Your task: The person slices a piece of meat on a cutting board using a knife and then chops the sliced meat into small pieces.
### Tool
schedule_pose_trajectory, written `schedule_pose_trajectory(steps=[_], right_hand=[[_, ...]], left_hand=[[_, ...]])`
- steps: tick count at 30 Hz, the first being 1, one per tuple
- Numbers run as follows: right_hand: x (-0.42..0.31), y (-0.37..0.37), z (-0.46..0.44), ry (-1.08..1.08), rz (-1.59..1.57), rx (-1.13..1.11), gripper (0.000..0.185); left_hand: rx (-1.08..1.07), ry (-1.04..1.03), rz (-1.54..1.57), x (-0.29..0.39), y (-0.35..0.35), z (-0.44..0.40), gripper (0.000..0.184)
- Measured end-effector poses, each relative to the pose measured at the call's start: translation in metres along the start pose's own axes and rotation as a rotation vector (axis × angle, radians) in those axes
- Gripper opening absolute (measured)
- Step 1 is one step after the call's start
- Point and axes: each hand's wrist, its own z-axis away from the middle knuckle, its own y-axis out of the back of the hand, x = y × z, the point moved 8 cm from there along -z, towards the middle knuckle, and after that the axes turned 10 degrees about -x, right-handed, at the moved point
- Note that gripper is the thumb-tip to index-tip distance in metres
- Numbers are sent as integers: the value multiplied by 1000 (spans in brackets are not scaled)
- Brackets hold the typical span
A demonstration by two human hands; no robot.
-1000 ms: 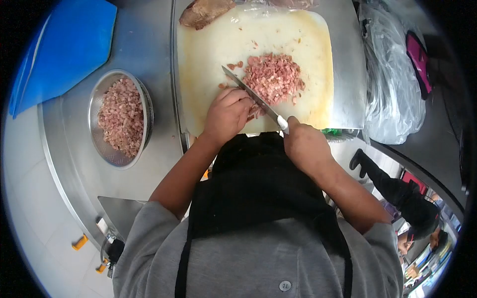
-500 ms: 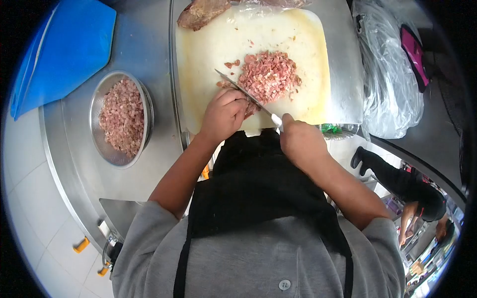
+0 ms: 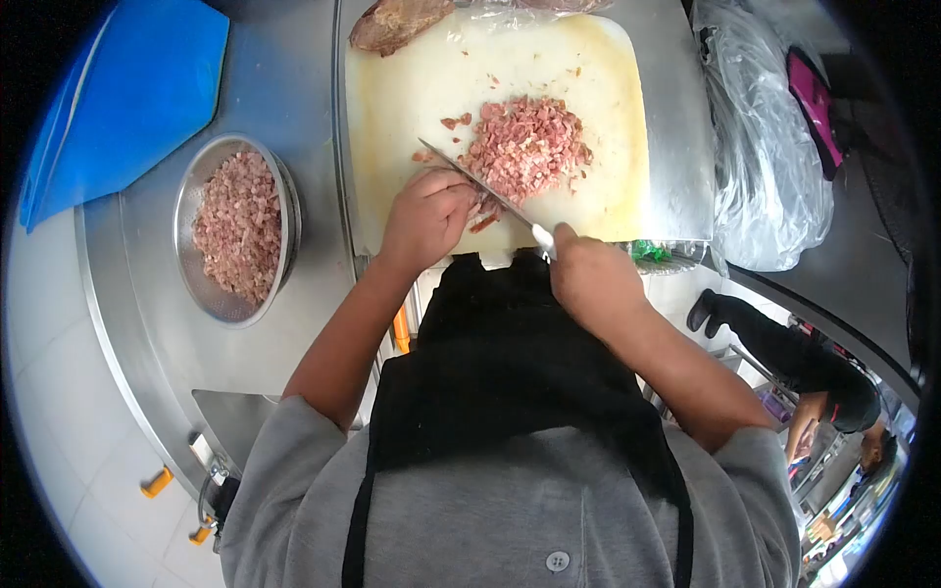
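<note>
My right hand [image 3: 600, 282] is wrapped round the white handle of a knife [image 3: 480, 183]. The blade points up and left across the white cutting board [image 3: 392, 127], along the near-left side of a pile of diced pink meat [image 3: 524, 147]. Just left of the blade is my left hand [image 3: 427, 218], its fingers curled and pressed over some meat strips [image 3: 484, 223] that are partly hidden beneath them. A few loose bits lie beyond the knife tip. At the board's far left corner rests a larger brown piece of meat [image 3: 400, 24].
On the steel counter [image 3: 274, 363] to the left stands a perforated metal bowl [image 3: 186, 220] of diced meat. Beyond it lies a blue plastic sheet or bag [image 3: 147, 98]. Clear plastic [image 3: 769, 176] is bunched at right. Another person [image 3: 833, 382] bends over in the right background.
My left hand has shifted slightly left, exposing more of the meat strips beside its fingertips. The knife has moved slightly left with my right hand still gripping it.
</note>
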Motion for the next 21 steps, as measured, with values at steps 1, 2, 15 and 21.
schedule_pose_trajectory(steps=[1, 2, 15, 21], right_hand=[[-1, 0, -6, 11, -19, 9, 13], [1, 1, -8, 23, -17, 36, 13], [-2, 2, -12, 27, -55, 9, 14], [1, 22, 6, 70, -12, 101, 14]], left_hand=[[4, -2, -4, 0, 0, 0, 8], [14, -6, 8, -2, 0, 0, 8], [-23, 75, 39, -4, -5, 8, 5], [33, 125, 67, 4, 8, 11, 7]])
